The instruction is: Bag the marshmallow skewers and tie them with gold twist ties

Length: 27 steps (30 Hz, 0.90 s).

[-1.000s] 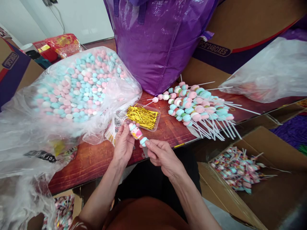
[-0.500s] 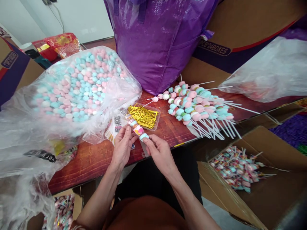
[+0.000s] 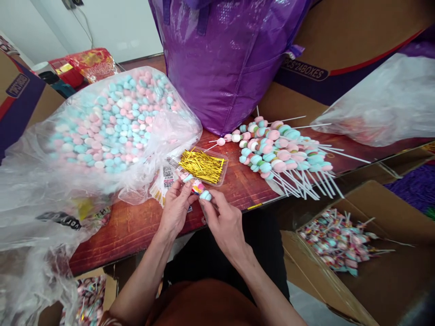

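Both hands hold a marshmallow skewer partly inside a clear printed wrapper, over the table's front edge. My left hand is closed around the wrapped part, thumb on top. My right hand pinches the near end by a pale blue marshmallow; its stick is hidden from view. Just beyond the fingers stands a clear plastic tray of gold twist ties. Flat printed wrappers lie fanned on the table, left of the tray.
A clear bag of pink, blue and white marshmallows fills the left. Unwrapped skewers are piled at right, sticks over the edge. Behind stands a purple bag. Lower right, an open carton contains wrapped skewers.
My right hand has shifted its grip on the skewer's near end, its fingers now more curled around it. The left hand keeps its hold; the view has shifted slightly.
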### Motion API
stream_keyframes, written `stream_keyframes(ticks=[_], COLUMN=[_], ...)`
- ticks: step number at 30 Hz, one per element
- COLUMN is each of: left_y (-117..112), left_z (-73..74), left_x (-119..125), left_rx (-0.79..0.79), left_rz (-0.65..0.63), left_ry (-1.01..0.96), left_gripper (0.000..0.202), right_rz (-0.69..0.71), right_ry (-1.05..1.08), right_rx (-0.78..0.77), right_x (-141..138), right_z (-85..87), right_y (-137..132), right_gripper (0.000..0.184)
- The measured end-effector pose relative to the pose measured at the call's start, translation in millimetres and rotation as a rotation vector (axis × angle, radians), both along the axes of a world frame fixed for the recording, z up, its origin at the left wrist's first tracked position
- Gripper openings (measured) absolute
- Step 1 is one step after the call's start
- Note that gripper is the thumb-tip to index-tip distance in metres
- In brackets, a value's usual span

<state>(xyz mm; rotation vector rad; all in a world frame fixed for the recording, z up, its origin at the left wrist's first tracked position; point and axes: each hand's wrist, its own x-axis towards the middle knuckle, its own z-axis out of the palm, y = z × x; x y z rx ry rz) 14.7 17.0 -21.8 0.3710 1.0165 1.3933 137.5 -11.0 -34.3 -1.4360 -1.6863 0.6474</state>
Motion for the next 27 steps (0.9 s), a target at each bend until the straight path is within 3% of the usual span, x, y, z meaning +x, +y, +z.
stream_keyframes(ticks=[6,13,16,22,27], left_y=[0,-7,-15,-24,-21], left_z=[-6.5,-8.6,-6.3,-6.3,-11.9], left_x=[0,6,7,11,14], left_rx=[0.009,0.065,0.071,0.237,0.199], left_rz=[0.037,0.047,0.046,0.035,0.011], left_ry=[-0.029,0.076,0.218,0.512,0.588], left_gripper=[0.032,0.036,0.034,0.018,0.017], right_rz=[0.07,0.084,0.021,-0.042,-0.095], right_ry=[0.432,0.655,0.53,0.195,-0.191], right_rx=[-0.334,-0.468,-0.365,-0.107,0.241], right_x=[5,2,3,2,-5], right_z=[9.4,4.3,8.3,4.7,-7.6], right_y=[2,4,3,-2,-5], right_gripper=[0.019,0.027,0.023,0.021,0.028])
